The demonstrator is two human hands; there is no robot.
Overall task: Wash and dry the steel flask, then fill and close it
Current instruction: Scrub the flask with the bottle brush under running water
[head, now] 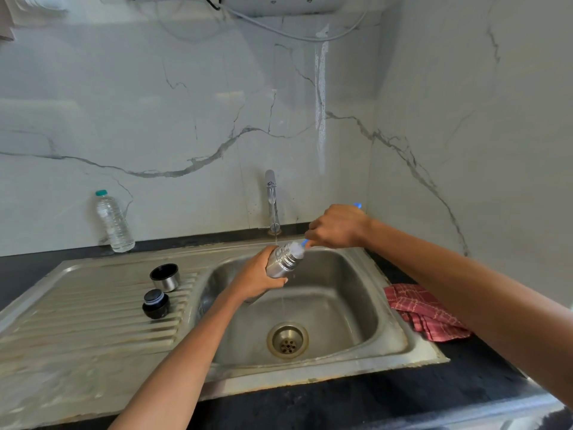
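The ribbed steel flask [283,262] is gripped tilted over the basin [356,308] by the left hand [257,276]; a blue-handled brush [302,244], clenched in the right hand [336,226], is set in its mouth.

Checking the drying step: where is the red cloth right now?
In the head view, the red cloth lies crumpled on the dark counter right of the sink basin, untouched.

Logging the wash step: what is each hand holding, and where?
Left hand grips the flask around its body; right hand grips the brush by its handle.
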